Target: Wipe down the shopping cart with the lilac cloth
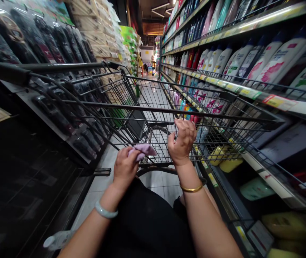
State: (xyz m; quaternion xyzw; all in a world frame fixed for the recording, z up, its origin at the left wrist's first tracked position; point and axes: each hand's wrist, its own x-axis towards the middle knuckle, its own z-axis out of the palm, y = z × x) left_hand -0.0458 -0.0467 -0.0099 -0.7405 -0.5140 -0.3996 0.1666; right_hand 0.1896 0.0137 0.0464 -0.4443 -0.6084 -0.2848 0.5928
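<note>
My left hand (126, 165) is closed around a crumpled purple cloth (143, 150), part of which sticks out to the right past the fingers. In front of me stands a black wire shopping cart (147, 107), seen from one side. My right hand (183, 139) is raised close to the cart's near wire side, below its top bar. Its fingers are loosely bent and the thumb stands apart from them, with nothing visible in the hand. Whether the fingertips touch the wires I cannot tell.
Shelves of shampoo bottles (273, 59) line the right side. Packaged dark goods (61, 43) hang on the left, with stacked packs (96, 32) beyond. The tiled aisle floor (153, 89) runs ahead. A clear plastic bottle (58, 239) lies at lower left.
</note>
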